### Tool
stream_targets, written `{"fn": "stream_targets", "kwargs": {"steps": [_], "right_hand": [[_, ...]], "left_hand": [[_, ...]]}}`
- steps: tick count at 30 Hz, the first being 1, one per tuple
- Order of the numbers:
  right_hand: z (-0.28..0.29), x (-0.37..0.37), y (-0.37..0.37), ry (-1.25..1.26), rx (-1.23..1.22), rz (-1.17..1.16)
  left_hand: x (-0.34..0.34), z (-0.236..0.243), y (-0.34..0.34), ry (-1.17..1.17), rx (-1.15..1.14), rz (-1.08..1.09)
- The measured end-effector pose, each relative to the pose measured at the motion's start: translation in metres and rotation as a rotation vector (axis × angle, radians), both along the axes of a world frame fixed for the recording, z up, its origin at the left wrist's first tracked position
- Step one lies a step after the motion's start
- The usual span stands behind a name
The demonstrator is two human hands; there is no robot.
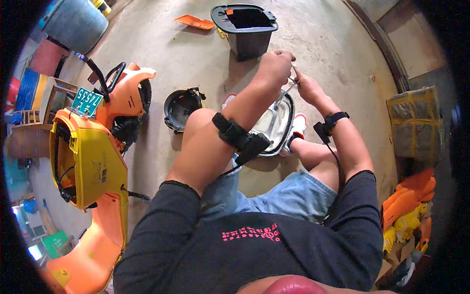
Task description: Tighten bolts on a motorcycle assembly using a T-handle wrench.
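My left hand [276, 66], raised above my lap, is closed on a slender silvery bar [293, 83]; whether it is a tool or a fitting is unclear. My right hand [307, 87], just right of it and slightly lower, has its fingers closed on the same bar. The bar's lower part reaches down to a white, dark-rimmed molded lid-like piece [267, 130] lying between my legs. My left forearm hides part of that piece.
An orange-and-yellow scooter body [93, 157] stands left. A black helmet-like shell [178, 110] lies near my left knee. Ahead are a black bin [247, 46] and orange tray [193, 20]. At right are a taped box [411, 125] and piled orange and yellow panels [411, 201].
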State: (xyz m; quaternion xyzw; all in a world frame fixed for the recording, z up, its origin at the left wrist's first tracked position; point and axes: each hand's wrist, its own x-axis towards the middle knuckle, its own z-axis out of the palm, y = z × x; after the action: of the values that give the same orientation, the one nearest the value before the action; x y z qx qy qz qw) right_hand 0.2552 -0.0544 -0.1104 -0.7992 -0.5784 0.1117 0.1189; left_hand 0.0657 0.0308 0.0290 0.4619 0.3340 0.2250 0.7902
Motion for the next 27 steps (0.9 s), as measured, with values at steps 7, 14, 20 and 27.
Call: {"fn": "stream_targets", "kwargs": {"steps": [7,14,20,27], "right_hand": [[0.003,0.012,-0.008,-0.464,0.334,0.332],[-0.017,0.025,0.005,0.137,-0.065,-0.224],[-0.034,0.029,-0.009,-0.058,0.01,-0.057],[-0.025,0.016,0.001,-0.009,0.013,-0.03]], "left_hand": [[0.003,-0.002,-0.001,-0.028,-0.003,-0.01],[0.004,-0.001,-0.002,-0.02,0.012,0.0],[0.004,0.001,-0.002,-0.046,-0.027,0.084],[0.001,0.001,0.0,-0.071,-0.001,0.088]]}}
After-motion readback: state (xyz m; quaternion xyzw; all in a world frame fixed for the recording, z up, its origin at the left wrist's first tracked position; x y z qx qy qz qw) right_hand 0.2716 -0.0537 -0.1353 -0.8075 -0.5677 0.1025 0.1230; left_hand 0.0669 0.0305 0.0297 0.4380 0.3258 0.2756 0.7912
